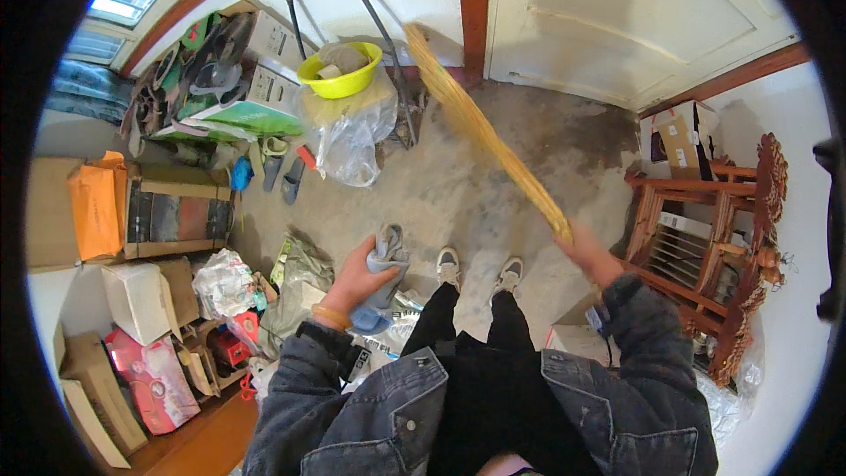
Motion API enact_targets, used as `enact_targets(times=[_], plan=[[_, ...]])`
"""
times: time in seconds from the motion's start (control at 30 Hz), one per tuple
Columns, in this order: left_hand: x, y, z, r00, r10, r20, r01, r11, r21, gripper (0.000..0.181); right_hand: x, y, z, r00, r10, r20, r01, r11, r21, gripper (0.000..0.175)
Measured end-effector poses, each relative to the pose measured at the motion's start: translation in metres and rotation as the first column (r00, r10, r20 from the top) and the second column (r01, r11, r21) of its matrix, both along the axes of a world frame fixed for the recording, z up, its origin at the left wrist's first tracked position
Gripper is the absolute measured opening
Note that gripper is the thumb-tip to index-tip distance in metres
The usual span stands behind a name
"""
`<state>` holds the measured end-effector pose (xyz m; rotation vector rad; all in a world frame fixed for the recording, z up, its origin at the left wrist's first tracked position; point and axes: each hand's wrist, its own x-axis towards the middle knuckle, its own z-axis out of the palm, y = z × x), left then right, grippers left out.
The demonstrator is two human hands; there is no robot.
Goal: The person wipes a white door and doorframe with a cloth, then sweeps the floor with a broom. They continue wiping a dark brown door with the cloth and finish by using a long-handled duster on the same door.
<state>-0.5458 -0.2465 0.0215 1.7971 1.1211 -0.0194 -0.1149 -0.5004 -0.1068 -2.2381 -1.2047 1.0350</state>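
Observation:
My left hand is closed around a pair of grey-blue slippers, held in front of my body at the left. My right hand grips the lower part of a long, straw-coloured broom. The broom slants up and to the left, its far end in front of the white wall near the black metal frame. Its upper half is slightly blurred. Whether its far end touches anything cannot be told. Below both hands lies the concrete floor, where my shoes stand.
A yellow basin sits on a plastic-covered thing beside a black tubular handle. Shoes pile on boxes at the upper left; loose slippers lie below. Bags and cartons crowd the left. A wooden rack stands right, near the closed door.

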Motion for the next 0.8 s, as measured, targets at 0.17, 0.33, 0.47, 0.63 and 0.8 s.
enact_targets(times=[0.17, 0.33, 0.47, 0.63, 0.8], plan=[[-0.031, -0.008, -0.004, 0.991, 0.002, -0.135, -0.009, 0.999, -0.047, 0.081, 0.027, 0.098, -0.017, 0.991, 0.01, 0.132, 0.002, 0.996, -0.091, 0.049], [-0.052, -0.002, 0.004, 0.99, 0.105, -0.097, -0.102, 0.994, 0.034, 0.077, 0.033, 0.11, -0.039, 0.987, -0.102, 0.12, 0.132, 0.954, -0.268, 0.048], [-0.061, 0.009, 0.004, 0.983, 0.182, 0.004, -0.182, 0.983, -0.007, 0.07, 0.029, 0.09, -0.058, 0.99, -0.039, 0.134, 0.096, 0.887, -0.453, 0.051], [-0.051, 0.016, -0.002, 0.99, 0.132, -0.043, -0.131, 0.991, 0.023, 0.071, -0.008, 0.047, -0.016, 0.948, -0.276, -0.159, 0.195, 0.898, -0.395, 0.048], [-0.036, 0.024, 0.006, 0.993, 0.112, 0.019, -0.112, 0.994, -0.019, 0.07, -0.056, 0.012, 0.066, 0.854, -0.366, -0.37, 0.26, 0.915, -0.307, 0.042]])
